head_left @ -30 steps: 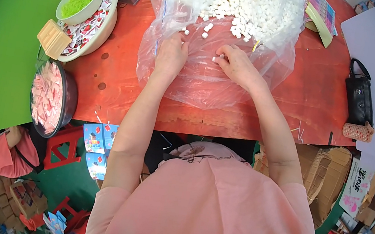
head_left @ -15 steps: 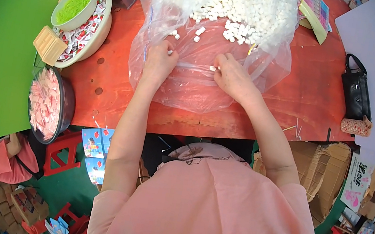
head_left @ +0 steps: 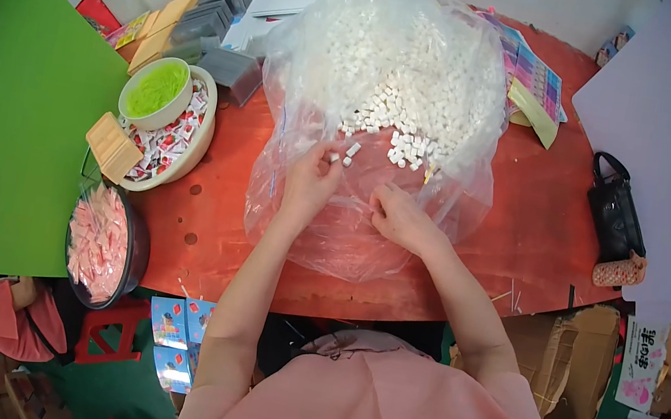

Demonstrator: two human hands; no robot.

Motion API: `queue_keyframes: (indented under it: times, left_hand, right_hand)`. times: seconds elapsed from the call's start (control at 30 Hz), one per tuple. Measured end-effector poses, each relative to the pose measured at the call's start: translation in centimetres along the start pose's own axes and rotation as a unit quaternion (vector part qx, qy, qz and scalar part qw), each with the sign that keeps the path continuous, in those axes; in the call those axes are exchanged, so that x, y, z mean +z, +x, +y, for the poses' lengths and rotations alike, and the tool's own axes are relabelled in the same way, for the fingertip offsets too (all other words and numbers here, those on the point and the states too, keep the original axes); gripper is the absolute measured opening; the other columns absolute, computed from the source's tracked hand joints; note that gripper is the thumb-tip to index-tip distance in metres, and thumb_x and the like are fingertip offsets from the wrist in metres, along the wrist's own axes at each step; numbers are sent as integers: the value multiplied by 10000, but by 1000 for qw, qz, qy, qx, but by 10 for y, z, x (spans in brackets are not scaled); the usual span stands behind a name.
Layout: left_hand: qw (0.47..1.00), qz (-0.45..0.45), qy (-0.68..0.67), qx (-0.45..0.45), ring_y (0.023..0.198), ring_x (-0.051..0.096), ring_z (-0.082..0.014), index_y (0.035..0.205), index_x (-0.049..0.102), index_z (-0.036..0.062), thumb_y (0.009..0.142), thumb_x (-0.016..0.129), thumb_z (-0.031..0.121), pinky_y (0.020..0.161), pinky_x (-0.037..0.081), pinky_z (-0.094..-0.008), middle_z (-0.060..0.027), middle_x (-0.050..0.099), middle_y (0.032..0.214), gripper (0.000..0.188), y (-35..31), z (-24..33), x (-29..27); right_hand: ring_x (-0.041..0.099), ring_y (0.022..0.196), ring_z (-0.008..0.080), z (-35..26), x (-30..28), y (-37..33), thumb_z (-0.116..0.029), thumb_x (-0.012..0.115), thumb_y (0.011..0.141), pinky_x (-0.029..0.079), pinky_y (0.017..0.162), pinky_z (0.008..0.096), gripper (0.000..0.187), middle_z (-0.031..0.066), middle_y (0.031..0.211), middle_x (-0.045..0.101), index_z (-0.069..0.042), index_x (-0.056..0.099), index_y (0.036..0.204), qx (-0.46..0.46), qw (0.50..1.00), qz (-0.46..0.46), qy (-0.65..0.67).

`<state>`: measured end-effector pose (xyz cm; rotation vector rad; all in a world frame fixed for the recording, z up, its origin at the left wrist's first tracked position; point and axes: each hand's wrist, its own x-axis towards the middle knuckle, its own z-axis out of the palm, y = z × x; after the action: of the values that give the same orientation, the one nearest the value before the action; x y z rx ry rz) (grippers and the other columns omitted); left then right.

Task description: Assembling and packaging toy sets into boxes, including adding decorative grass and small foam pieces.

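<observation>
A large clear plastic bag (head_left: pixel 296 229) lies open on the red table, with a heap of small white marshmallow-like pieces (head_left: pixel 426 104) inside. My left hand (head_left: pixel 311 180) is over the bag's near left part, thumb and fingers closed around a small white piece at their tips. Two loose white pieces (head_left: pixel 350 155) lie just beyond those fingers. To the right, over the clear plastic, my right hand (head_left: pixel 404 220) is pinched closed; what its fingertips hold, if anything, is hidden.
At left stand a cream basin (head_left: pixel 204 132) of wrapped sweets, a bowl of green shreds (head_left: pixel 157 93), a tan plastic case (head_left: pixel 113 148) and a black tub (head_left: pixel 138 251) of pink packets. A black handbag (head_left: pixel 617 214) is at right. Grey plastic boxes (head_left: pixel 230 70) stand behind.
The view has tilted, so the table sits lower and more wall shows. My left hand has moved closer to the loose pieces. The white piece at my right fingertips no longer shows.
</observation>
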<state>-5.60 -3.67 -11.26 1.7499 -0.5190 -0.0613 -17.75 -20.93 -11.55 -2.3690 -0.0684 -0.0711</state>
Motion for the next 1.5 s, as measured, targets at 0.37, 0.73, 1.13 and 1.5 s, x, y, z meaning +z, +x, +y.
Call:
queue_keyframes:
  times: [0.37, 0.73, 1.13, 1.5]
  left_hand:
    - [872, -51, 406, 270, 1180, 566, -361, 1395, 531, 133, 853, 664, 105, 846, 514, -458, -200, 495, 1395, 559, 106, 33, 45]
    - [776, -16, 528, 346, 1388, 447, -442, 1633, 203, 322, 770, 669, -38, 1007, 491, -576, -183, 111, 1699, 1045, 286, 83, 102]
    - [980, -67, 173, 71, 908, 700, -404, 1008, 747, 37, 832, 537, 95, 829, 550, -498, -219, 734, 1004, 281, 376, 122, 100]
    - [968, -142, 31, 203, 600, 564, -134, 806, 708, 22, 910, 545, 60, 523, 428, -310, -45, 636, 688, 197, 291, 292, 78]
  right_hand:
    - [633, 942, 433, 6, -38, 47, -37, 624, 866, 522, 805, 479, 87, 242, 990, 630, -5, 622, 947, 2, 988, 144, 55]
    - [593, 1002, 372, 45, -40, 92, -49, 660, 773, 513, 881, 465, 163, 170, 1024, 599, -43, 676, 935, -26, 946, 246, -208]
    - [529, 1173, 420, 53, -133, 45, -183, 804, 820, 459, 995, 493, 582, 229, 1279, 501, -39, 523, 1309, 23, 892, 409, -191]
    - [453, 1398, 343, 48, -281, 213, -351, 826, 846, 364, 1179, 415, 960, 198, 1559, 422, -1, 293, 1564, -20, 921, 372, -116]
